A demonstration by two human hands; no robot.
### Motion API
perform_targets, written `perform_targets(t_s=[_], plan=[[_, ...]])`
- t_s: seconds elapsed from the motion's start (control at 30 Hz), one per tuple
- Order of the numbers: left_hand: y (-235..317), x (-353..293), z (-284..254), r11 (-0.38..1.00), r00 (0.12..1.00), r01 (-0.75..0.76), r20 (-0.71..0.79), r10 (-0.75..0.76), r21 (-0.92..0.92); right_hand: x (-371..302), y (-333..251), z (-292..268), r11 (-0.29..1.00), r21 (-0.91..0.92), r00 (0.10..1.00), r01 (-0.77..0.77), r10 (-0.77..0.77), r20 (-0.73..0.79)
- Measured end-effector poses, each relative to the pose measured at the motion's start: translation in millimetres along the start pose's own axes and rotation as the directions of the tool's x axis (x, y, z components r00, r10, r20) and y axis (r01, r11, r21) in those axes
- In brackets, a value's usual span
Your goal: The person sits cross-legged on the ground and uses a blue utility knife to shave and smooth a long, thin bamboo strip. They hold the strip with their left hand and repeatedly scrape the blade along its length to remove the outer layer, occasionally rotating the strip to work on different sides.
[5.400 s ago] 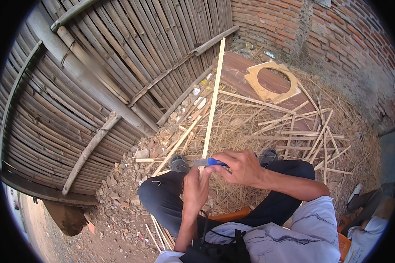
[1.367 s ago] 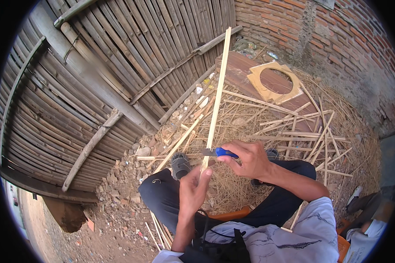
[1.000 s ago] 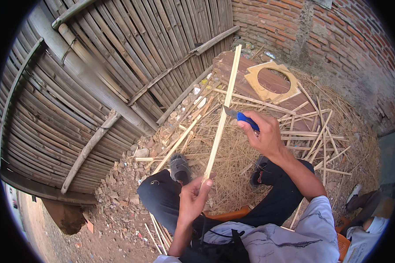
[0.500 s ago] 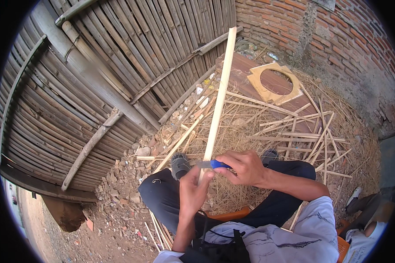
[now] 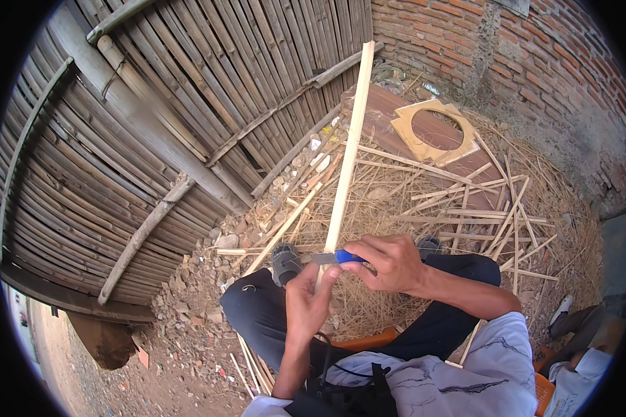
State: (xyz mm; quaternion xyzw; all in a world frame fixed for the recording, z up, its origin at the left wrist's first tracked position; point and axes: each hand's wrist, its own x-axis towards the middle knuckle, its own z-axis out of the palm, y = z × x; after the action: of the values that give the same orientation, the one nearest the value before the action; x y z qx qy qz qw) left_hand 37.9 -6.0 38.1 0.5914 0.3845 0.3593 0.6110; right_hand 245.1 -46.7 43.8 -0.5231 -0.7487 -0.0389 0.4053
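My left hand [image 5: 306, 306] grips the near end of a long pale bamboo strip [image 5: 346, 153] that points away from me toward the bamboo fence. My right hand [image 5: 389, 263] holds a knife with a blue handle [image 5: 349, 256]. Its blade [image 5: 320, 258] lies across the strip just above my left thumb. Both hands are over my knees, which are in dark trousers.
A bamboo fence [image 5: 153, 139] runs along the left and a brick wall [image 5: 535, 62] stands at the back right. Several cut bamboo strips [image 5: 466, 208] and shavings litter the ground ahead, beside a wooden board with a round hole [image 5: 435, 132]. Rubble [image 5: 202, 278] lies by the fence.
My right hand swept the knife out along the strip, then came back to the near end. The blade is again across the strip by my left hand.
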Motion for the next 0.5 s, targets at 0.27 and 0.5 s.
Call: perform_targets(t_s=[0.27,0.5], plan=[[3,-1,-7,1.0,0.999,0.014,0.035,-0.014,-0.011,5,7,-3,0.999,-0.053,1.0,0.006,-0.007,-0.019],[-10,-11,-14,0.994,0.994,0.096,0.056,-0.099,0.053,21,34,-24,0.984,-0.117,0.979,-0.132,0.111,-0.171]])
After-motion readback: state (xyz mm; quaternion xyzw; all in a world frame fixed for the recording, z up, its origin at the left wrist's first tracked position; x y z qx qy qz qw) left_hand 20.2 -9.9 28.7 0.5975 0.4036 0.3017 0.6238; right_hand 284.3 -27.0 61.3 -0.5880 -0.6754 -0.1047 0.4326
